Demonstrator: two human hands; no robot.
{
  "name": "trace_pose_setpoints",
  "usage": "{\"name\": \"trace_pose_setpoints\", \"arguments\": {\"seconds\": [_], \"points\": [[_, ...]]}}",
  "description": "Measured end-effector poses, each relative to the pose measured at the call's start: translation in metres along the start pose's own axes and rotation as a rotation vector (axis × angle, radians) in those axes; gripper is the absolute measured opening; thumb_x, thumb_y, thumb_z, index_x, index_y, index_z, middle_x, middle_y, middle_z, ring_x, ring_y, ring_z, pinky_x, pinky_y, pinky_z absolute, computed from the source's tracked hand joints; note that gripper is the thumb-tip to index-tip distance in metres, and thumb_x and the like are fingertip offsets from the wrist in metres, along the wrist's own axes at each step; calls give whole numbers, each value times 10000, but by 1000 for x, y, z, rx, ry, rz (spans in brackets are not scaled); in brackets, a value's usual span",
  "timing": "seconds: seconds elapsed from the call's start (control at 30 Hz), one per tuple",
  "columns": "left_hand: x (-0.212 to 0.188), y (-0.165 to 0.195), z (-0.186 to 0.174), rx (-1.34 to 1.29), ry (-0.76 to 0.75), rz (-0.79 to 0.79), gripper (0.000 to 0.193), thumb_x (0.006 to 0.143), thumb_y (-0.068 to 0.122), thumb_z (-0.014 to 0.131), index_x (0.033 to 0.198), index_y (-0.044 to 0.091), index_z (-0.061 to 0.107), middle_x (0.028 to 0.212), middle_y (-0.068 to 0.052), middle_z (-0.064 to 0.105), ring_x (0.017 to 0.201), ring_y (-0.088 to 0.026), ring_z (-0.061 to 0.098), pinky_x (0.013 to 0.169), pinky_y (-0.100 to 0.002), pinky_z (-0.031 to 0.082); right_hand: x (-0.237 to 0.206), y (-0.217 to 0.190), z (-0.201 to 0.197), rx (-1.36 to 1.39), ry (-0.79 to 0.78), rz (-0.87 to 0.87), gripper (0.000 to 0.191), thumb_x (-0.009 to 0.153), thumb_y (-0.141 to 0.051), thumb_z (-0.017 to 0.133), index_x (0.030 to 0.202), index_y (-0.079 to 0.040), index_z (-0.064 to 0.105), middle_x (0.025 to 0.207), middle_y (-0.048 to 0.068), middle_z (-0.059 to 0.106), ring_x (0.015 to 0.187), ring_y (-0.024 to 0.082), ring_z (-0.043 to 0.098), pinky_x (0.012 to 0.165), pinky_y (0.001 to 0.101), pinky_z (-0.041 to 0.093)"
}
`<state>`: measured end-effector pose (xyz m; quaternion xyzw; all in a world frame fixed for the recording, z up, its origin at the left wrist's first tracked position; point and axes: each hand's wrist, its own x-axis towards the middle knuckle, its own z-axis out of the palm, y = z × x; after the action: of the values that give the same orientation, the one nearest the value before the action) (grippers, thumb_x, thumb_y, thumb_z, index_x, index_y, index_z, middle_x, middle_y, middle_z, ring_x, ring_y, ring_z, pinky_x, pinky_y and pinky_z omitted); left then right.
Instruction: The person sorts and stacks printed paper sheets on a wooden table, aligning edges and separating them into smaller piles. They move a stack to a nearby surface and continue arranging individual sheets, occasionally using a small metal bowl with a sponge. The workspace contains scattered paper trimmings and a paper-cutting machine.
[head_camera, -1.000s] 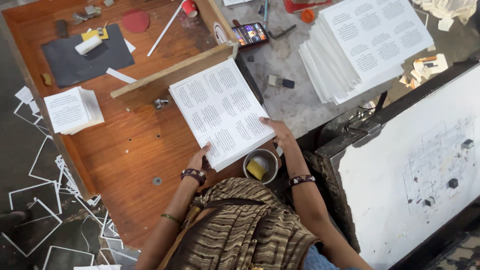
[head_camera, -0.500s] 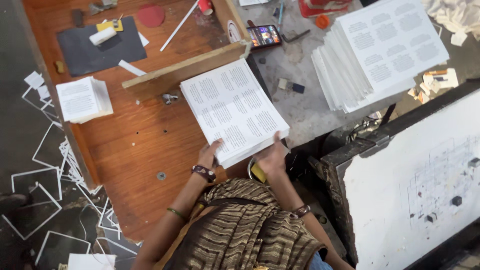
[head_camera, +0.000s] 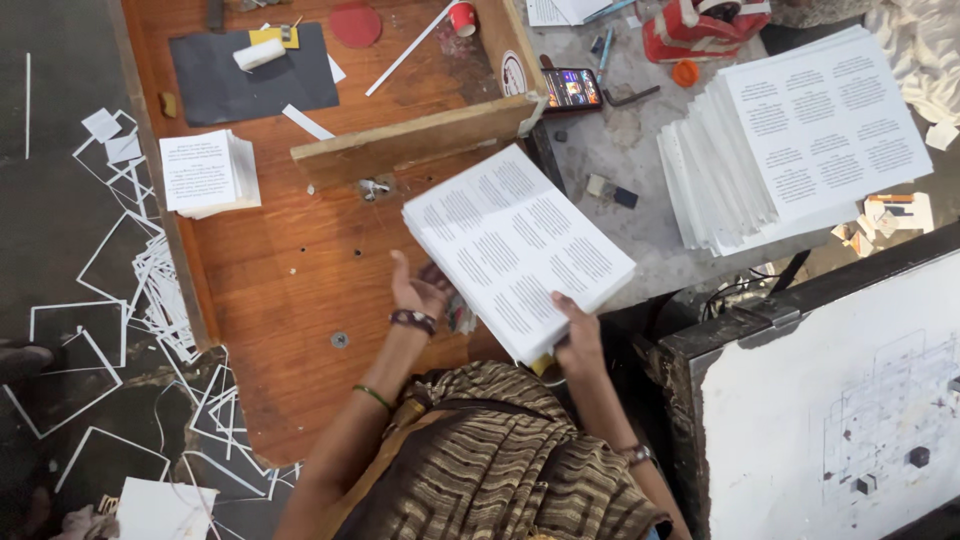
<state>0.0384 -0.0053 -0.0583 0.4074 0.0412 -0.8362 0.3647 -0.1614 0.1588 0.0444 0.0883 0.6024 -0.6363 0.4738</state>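
Both hands on the paper stack (head_camera: 518, 250) just below the wooden bar (head_camera: 415, 140): left hand (head_camera: 418, 292) open against its edge, right hand (head_camera: 578, 335) clamped on the near corner; a loose grip could fan sheets across the board

Brown striped garment, bare forearms, dark wristbands, perhaps a green bangle.

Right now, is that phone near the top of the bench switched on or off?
On. The phone lies flat on the grey bench top, and its screen glows with coloured shapes.
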Motion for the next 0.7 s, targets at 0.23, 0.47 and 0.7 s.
{"name": "trace_pose_setpoints", "arguments": {"seconds": [0.23, 0.47, 0.7], "points": [[12, 29, -19, 42, -52, -103, 1159, 851, 901, 381, 1389, -122, 473, 1272, -287, 610, 1197, -414, 587, 1040, -576, 484, 10, -25, -58, -70, -106, -51, 734, 778, -43, 756, 1423, 56, 421, 1273, 215, 630, 1181, 341, 639, 970, 453, 572], [-5, 64, -21, 666, -96, -299, 888, 848, 817, 285, 1331, 138, 594, 1150, -193, 712, 966, -394, 698, 855, -563, 573, 22, -33, -63, -102, -241, -16, 614, 805, -66, 779, 1340, 95, 524, 1210, 207, 669, 1089, 307, 689, 900, 441, 594], [7, 84, -44, 364, -367, -72, 779, 1100, 665, 449, 1432, -31, 554, 1274, -164, 666, 1129, -283, 650, 988, -466, 546, 25, -40, -34, -111, -298, 21, 698, 806, -82, 778, 1393, 118, 456, 1220, 243, 660, 1093, 336, 690, 890, 451, 601]]}}
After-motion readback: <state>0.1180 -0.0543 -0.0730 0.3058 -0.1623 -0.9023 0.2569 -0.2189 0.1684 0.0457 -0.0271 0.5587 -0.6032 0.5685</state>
